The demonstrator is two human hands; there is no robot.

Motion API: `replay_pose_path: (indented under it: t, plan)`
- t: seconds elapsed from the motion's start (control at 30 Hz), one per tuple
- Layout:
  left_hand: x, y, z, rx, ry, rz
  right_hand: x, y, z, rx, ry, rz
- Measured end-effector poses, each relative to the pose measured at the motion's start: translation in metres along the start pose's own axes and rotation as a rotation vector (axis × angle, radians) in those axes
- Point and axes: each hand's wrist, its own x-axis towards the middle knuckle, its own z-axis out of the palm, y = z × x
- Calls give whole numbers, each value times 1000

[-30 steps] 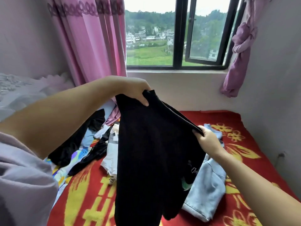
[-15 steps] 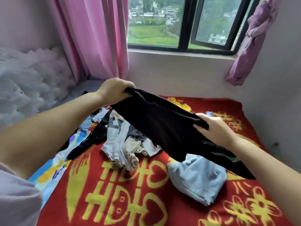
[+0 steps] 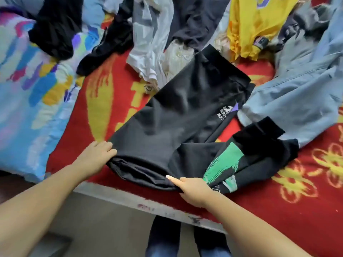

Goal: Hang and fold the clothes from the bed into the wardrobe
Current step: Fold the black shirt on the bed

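A black garment (image 3: pixel 178 115) with green and purple prints lies spread on the red and yellow blanket (image 3: pixel 278 197) at the near edge of the bed. My left hand (image 3: pixel 96 156) grips its near left corner, fingers curled over the folded hem. My right hand (image 3: pixel 191 190) pinches the hem's right end beside the green print. A sleeve (image 3: pixel 263 140) is bunched to the right. Further back lies a heap of clothes: a yellow jersey (image 3: pixel 252 25), a light blue denim piece (image 3: pixel 300 86), white clothes (image 3: pixel 152 52) and dark ones (image 3: pixel 55 32).
A bright multicoloured quilt (image 3: pixel 27 89) covers the bed's left side. The bed's pale edge (image 3: pixel 148 201) runs across below my hands, and the grey floor (image 3: pixel 104 229) and my legs in jeans (image 3: pixel 165 236) show beneath it.
The black garment was held up in the air with both hands; it now lies flat on the bed's near edge. My view has tipped down from the window to the bed.
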Motion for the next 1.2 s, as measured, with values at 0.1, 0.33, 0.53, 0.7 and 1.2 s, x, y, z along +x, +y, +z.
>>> replay_pose_path:
  t: [0.1, 0.33, 0.53, 0.7, 1.2]
  plan:
    - [-15, 18, 44, 111, -392, -171, 4, 2, 15, 55, -182, -1]
    - [59, 111, 8, -224, -170, -95, -35, 108, -52, 382, 452, 351]
    - [150, 243, -5, -862, -223, -337, -60, 228, -117, 490, 780, 781]
    - [178, 292, -7, -935, -165, -552, -63, 255, -132, 505, 608, 760]
    - [144, 313, -4, -553, -258, 14, -176, 312, -55, 247, 307, 763]
